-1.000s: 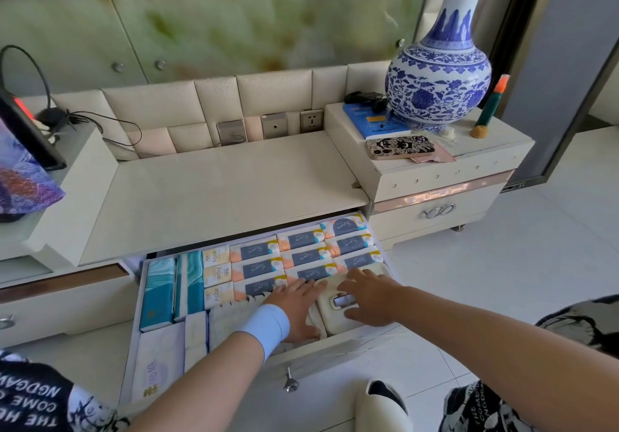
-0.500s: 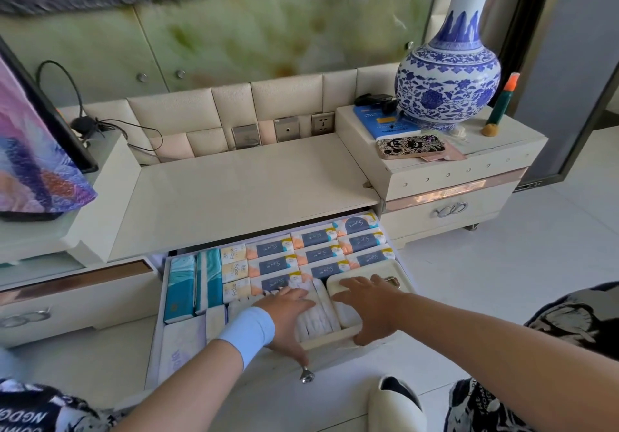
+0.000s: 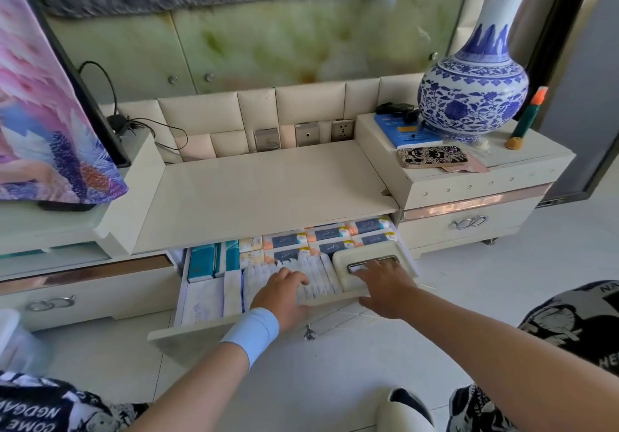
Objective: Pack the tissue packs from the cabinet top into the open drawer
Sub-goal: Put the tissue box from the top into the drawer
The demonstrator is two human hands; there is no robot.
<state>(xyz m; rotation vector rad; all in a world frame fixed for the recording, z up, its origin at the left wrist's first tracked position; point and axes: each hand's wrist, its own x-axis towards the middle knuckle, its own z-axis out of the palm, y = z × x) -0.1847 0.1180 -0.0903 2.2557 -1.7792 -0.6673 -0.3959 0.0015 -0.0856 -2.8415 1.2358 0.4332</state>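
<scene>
The open drawer sticks partway out from under the bare cabinet top. It is full of tissue packs: orange and navy packs at the back, teal packs at the left, white packs in front. A cream tissue box lies at the drawer's right. My left hand, with a light blue wristband, rests across the drawer's front edge, its fingers on the white packs. The fingers of my right hand lie flat on the cream box. Neither hand holds anything.
A blue and white vase, a patterned phone and a blue book sit on the raised right cabinet. A screen stands at the left, with cables behind it. Shut drawers flank the open one. A small knob juts from the drawer front.
The drawer has slid inward under the cabinet top, hiding part of the back rows of packs. Both hands stayed on its front and moved in with it.
</scene>
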